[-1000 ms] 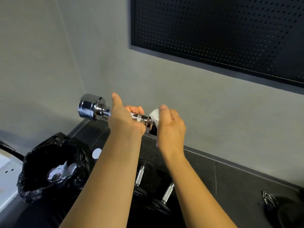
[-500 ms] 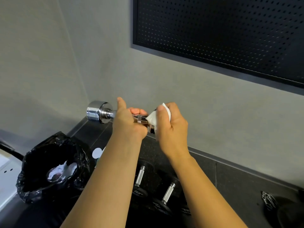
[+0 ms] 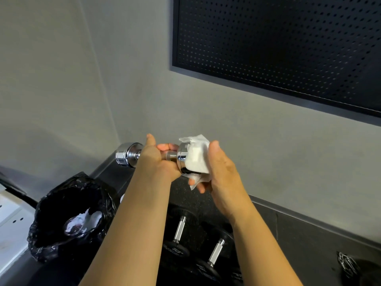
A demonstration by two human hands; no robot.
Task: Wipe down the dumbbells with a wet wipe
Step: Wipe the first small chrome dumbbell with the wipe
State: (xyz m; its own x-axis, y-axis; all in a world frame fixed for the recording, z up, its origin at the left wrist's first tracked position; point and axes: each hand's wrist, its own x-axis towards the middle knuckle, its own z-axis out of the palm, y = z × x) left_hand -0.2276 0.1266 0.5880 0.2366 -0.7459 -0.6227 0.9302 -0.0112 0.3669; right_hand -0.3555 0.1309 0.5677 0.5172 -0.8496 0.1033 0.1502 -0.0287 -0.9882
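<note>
One chrome dumbbell (image 3: 132, 156) is held up before the grey wall, the left hand (image 3: 156, 159) curled round its handle. The right hand (image 3: 220, 172) wraps the wet wipe (image 3: 196, 157) around the right-end head, so that head is being wiped. Next is probably the other head, then the black dumbbells (image 3: 214, 252) lying below.

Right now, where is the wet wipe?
In the head view, the wet wipe is at centre, held by the right hand over the right end of the chrome dumbbell.
</note>
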